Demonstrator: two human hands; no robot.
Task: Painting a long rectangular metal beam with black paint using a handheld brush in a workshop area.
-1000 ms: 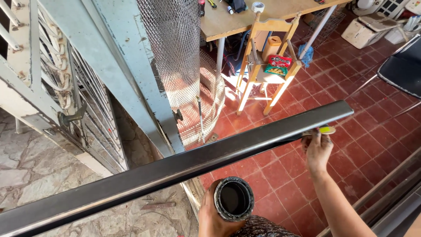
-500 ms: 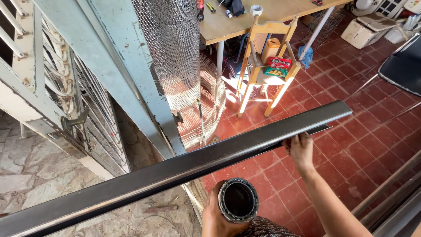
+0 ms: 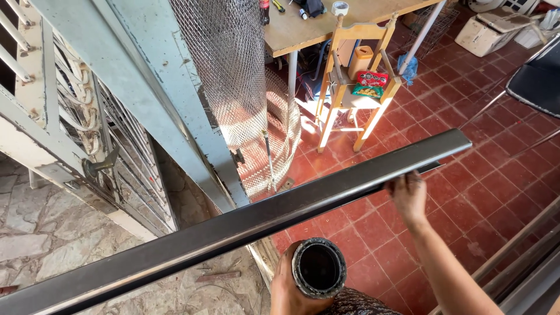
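Red floor tiles [image 3: 443,192] lay under a long dark metal bar [image 3: 262,221] slanting across the view. Near its far end the right hand [image 3: 408,195] touched its underside, grip hidden. The left hand [image 3: 290,289] was clamped on a paint-crusted can [image 3: 319,267], dark inside; keeping it level would avoid spills.

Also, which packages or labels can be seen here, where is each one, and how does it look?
Snack bag: lies on the seat of the wooden chair, flat, red with a yellow and green band.
Yellow container: on the same seat, behind the bag, upright, plain.
Dark bottle: on the wooden table, upright, with a red label.
Paint can: in the left hand, round, open, dark inside, no label visible.
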